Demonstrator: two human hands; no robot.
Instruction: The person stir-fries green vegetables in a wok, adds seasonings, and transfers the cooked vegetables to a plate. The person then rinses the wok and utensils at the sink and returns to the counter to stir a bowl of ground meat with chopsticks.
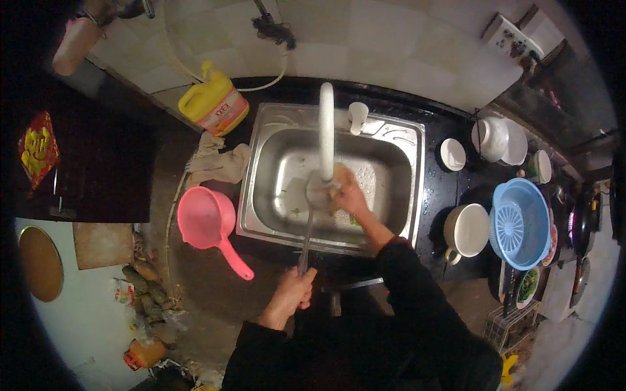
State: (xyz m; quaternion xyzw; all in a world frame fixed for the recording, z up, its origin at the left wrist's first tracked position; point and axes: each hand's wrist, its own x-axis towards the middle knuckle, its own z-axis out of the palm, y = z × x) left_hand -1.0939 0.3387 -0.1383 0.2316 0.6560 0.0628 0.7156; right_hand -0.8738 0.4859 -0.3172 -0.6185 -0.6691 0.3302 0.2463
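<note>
My left hand [294, 292] is closed around the handle of a long metal ladle [307, 234], whose round head lies under the spout of a white faucet [326, 127]. Over the stainless steel sink [332, 244], my right hand [351, 195] is at the ladle's head, its fingers bent around something pale and yellowish, perhaps a sponge, blurred and partly hidden. Small green scraps lie in the basin below.
Left of the sink are a pink plastic dipper [205, 217], a beige cloth [220, 166] and a yellow jug [217, 105]. To the right stand a small white dish [453, 154], a cream mug [468, 230], a blue plastic colander [521, 224] and stacked white bowls [490, 139].
</note>
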